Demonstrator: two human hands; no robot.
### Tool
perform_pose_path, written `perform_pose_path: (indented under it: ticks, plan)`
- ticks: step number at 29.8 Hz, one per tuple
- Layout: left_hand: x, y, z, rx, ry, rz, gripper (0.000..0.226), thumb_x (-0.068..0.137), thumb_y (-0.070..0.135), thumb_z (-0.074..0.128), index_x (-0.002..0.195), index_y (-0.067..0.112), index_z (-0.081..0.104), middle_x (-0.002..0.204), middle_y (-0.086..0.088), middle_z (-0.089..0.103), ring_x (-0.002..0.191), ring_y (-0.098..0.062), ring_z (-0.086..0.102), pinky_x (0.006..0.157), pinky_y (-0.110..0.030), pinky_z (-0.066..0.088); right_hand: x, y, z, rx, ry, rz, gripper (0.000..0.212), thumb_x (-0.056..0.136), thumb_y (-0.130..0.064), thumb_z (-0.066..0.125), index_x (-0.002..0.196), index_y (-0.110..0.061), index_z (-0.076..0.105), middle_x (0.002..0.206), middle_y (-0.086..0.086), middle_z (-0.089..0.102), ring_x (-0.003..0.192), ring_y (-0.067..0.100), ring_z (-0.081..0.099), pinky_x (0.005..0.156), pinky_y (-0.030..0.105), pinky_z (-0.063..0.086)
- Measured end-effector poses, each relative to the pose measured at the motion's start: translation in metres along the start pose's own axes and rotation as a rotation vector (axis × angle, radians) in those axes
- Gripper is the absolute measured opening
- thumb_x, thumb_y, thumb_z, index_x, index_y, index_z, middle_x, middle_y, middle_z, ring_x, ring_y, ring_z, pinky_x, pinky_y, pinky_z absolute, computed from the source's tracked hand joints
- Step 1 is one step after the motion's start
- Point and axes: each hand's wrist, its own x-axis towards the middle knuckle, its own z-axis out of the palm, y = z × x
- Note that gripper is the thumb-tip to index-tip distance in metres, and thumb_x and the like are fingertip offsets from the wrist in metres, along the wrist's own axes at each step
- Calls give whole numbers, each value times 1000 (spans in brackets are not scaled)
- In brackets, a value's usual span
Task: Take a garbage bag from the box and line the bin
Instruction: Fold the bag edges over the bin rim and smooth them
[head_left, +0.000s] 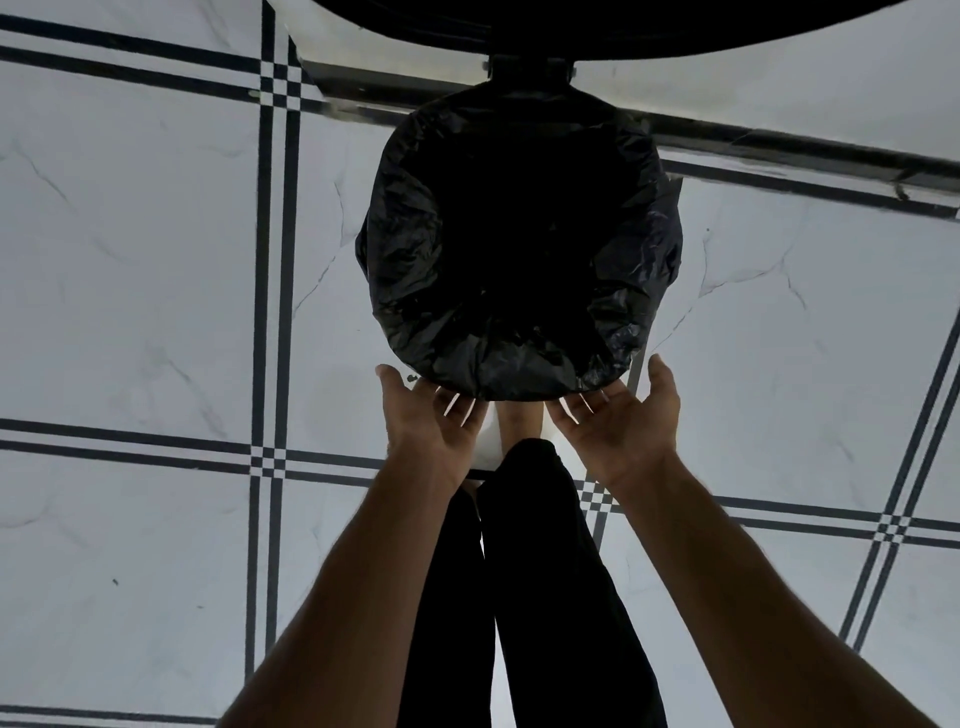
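A round bin (519, 67) stands on the floor in front of me, its mouth covered by a black garbage bag (519, 244) folded down over the rim all round. The bin's raised lid (571, 26) shows as a dark arc at the top edge. My left hand (431, 415) reaches to the near left of the rim, palm up, fingers spread and straight, their tips under the bag's folded edge. My right hand (623, 415) mirrors it at the near right of the rim. Neither hand grips the plastic. The box of bags is out of sight.
White marble-look floor tiles (130, 260) with dark line borders spread all around. A dark metal door track (779, 140) runs across the floor behind the bin. My legs in black trousers (530, 597) and a bare foot (519, 421) stand just short of the bin.
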Motion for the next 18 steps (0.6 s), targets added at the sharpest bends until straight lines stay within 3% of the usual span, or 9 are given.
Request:
perform_pose_path:
  ticks: [2, 11, 14, 18]
  plan:
    - [-2, -1, -3, -28, -1, 13, 71, 98, 65, 31, 120, 6, 62, 125, -14, 65, 116, -30, 62, 109, -48, 44, 1, 0, -2, 15, -2, -15, 60, 92, -58, 44, 115, -7, 65, 106, 11, 74, 105, 27, 66, 98, 44, 50]
    - [1, 0, -7, -44, -34, 41, 73, 95, 69, 32, 130, 10, 57, 128, -14, 64, 119, -30, 61, 110, -48, 43, 0, -8, 7, -4, 50, -56, 52, 92, -56, 47, 108, -11, 67, 105, 10, 72, 98, 25, 68, 81, 40, 55]
    - [3, 3, -8, -4, -23, 53, 72, 96, 68, 30, 128, 10, 58, 128, -13, 64, 117, -29, 62, 110, -47, 43, 1, -12, 4, -10, 62, -81, 50, 93, -53, 46, 112, -9, 61, 109, 11, 70, 100, 26, 68, 85, 41, 53]
    - [6, 8, -11, 59, -33, 45, 74, 97, 67, 27, 129, 8, 58, 126, -13, 66, 116, -29, 62, 110, -46, 43, 1, -19, 3, -65, 62, -104, 46, 94, -51, 45, 103, -9, 61, 97, 9, 73, 95, 24, 69, 88, 40, 53]
